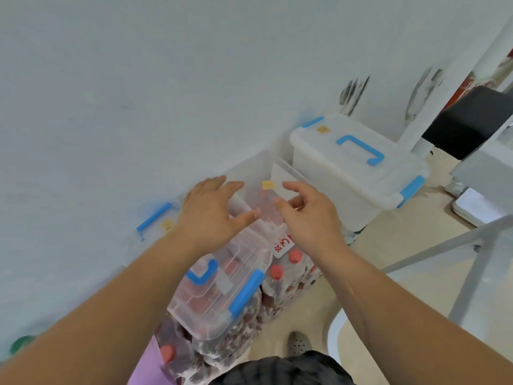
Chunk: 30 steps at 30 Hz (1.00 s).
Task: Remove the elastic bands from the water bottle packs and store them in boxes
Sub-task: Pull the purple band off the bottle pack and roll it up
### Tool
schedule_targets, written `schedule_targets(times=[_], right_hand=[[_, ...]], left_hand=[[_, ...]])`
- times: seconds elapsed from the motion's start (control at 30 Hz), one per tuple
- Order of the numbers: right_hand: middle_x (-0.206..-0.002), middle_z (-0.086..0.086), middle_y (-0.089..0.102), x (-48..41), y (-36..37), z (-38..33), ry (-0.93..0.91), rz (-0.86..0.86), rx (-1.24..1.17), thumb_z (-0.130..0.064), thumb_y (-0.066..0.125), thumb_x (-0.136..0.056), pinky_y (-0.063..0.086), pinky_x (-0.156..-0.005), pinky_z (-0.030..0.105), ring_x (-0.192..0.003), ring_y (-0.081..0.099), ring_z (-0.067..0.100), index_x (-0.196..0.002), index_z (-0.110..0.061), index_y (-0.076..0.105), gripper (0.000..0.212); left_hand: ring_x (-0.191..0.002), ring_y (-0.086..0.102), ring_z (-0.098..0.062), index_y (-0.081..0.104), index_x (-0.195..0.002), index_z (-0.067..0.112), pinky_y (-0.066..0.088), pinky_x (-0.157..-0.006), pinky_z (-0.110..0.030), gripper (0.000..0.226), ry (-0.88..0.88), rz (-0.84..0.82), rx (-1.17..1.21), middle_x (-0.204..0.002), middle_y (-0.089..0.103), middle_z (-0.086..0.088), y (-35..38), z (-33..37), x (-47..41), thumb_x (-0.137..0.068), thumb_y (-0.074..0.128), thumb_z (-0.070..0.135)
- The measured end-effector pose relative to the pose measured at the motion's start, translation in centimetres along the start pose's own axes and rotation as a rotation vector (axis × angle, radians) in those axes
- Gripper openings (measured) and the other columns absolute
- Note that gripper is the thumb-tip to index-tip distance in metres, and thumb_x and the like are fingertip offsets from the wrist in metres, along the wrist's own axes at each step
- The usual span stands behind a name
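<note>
A clear storage box [258, 173] stands open against the wall, with a small yellow tag on its near wall. My left hand [213, 215] and my right hand [308, 218] hover side by side at its near rim, fingers spread and holding nothing I can make out. Below them a clear lid [222, 290] with blue latches lies tilted on top of shrink-wrapped water bottle packs [288, 268] with red caps. No elastic band shows clearly.
A closed white box [358, 165] with a blue handle stands to the right. Another lid with a blue handle [155, 218] leans at the wall on the left. Metal legs [444, 245], a black block [469, 123] and my shoe [298, 343] are nearby.
</note>
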State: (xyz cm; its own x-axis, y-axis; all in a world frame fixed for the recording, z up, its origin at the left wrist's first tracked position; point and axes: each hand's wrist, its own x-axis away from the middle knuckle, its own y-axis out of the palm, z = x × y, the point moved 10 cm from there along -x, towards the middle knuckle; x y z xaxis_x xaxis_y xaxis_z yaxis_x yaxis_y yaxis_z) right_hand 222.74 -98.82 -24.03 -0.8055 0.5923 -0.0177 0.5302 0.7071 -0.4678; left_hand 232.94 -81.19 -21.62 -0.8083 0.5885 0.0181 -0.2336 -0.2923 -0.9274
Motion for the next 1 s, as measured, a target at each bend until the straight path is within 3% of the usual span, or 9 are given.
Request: schedule_targets(times=[0.13, 0.23, 0.37, 0.57, 0.67, 0.9, 1.0], right_hand=[[-0.079, -0.018, 0.067, 2.2, 3.6, -5.6, -0.127, -0.094, -0.023, -0.059, 0.066, -0.082, 0.05, -0.067, 0.017, -0.072, 0.066, -0.003, -0.109, -0.037, 0.07, 0.035], [-0.081, -0.018, 0.065, 4.1, 6.8, -9.3, -0.254, -0.193, 0.015, -0.05, 0.072, -0.086, 0.044, -0.065, 0.006, -0.075, 0.062, -0.007, -0.105, -0.033, 0.071, 0.025], [-0.093, -0.014, 0.067, 6.6, 12.1, -12.3, -0.352, -0.396, 0.051, -0.046, 0.074, -0.088, 0.053, -0.073, 0.025, -0.073, 0.063, -0.001, -0.106, -0.032, 0.071, 0.023], [-0.101, -0.017, 0.064, 12.3, 19.5, -14.7, -0.468, -0.682, 0.055, -0.043, 0.073, -0.089, 0.045, -0.074, 0.015, -0.085, 0.06, -0.001, -0.111, -0.031, 0.071, 0.025], [-0.105, -0.011, 0.065, 16.3, 22.3, -14.3, -0.502, -0.823, 0.043, -0.04, 0.072, -0.09, 0.049, -0.078, 0.021, -0.09, 0.062, 0.006, -0.109, -0.028, 0.07, 0.023], [-0.118, -0.004, 0.061, 22.0, 27.0, -9.3, -0.497, -0.921, 0.159, -0.032, 0.064, -0.096, 0.053, -0.091, 0.036, -0.103, 0.063, 0.016, -0.118, -0.025, 0.069, 0.024], [-0.126, 0.0, 0.06, 22.0, 29.2, -6.2, -0.436, -0.91, 0.268, -0.027, 0.062, -0.098, 0.051, -0.098, 0.038, -0.113, 0.062, 0.021, -0.124, -0.02, 0.068, 0.027]], left_hand=[[-0.123, 0.055, -0.023, 0.072, -0.117, 0.019, 0.033, -0.104, -0.027, 0.043, 0.043, 0.322, 0.129, -0.126, 0.067, -0.003, -5.5, -2.2, 5.0, -0.087, 0.072, 0.049], [-0.115, 0.06, -0.024, 0.074, -0.109, 0.016, 0.036, -0.101, -0.026, 0.036, -0.027, 0.397, 0.112, -0.115, 0.071, -0.003, -7.4, -5.1, 8.7, -0.084, 0.078, 0.041], [-0.114, 0.059, -0.024, 0.074, -0.11, 0.017, 0.031, -0.096, -0.019, 0.033, -0.219, 0.442, 0.077, -0.116, 0.071, -0.002, -8.5, -9.8, 14.0, -0.085, 0.076, 0.039], [-0.115, 0.057, -0.021, 0.069, -0.116, 0.024, 0.038, -0.091, -0.028, 0.033, -0.585, 0.388, 0.044, -0.118, 0.068, 0.006, -6.2, -16.2, 23.3, -0.089, 0.069, 0.042], [-0.113, 0.059, -0.02, 0.069, -0.12, 0.023, 0.043, -0.093, -0.031, 0.038, -0.697, 0.354, 0.05, -0.118, 0.069, 0.004, -4.2, -17.6, 26.7, -0.088, 0.071, 0.042], [-0.116, 0.057, -0.023, 0.065, -0.125, 0.025, 0.046, -0.093, -0.035, 0.042, -0.774, 0.217, 0.129, -0.122, 0.068, 0.0, 0.8, -19.9, 29.3, -0.084, 0.064, 0.035], [-0.11, 0.059, -0.025, 0.065, -0.125, 0.023, 0.049, -0.093, -0.037, 0.043, -0.75, 0.144, 0.111, -0.117, 0.066, -0.001, 2.9, -21.4, 29.3, -0.087, 0.067, 0.042]])
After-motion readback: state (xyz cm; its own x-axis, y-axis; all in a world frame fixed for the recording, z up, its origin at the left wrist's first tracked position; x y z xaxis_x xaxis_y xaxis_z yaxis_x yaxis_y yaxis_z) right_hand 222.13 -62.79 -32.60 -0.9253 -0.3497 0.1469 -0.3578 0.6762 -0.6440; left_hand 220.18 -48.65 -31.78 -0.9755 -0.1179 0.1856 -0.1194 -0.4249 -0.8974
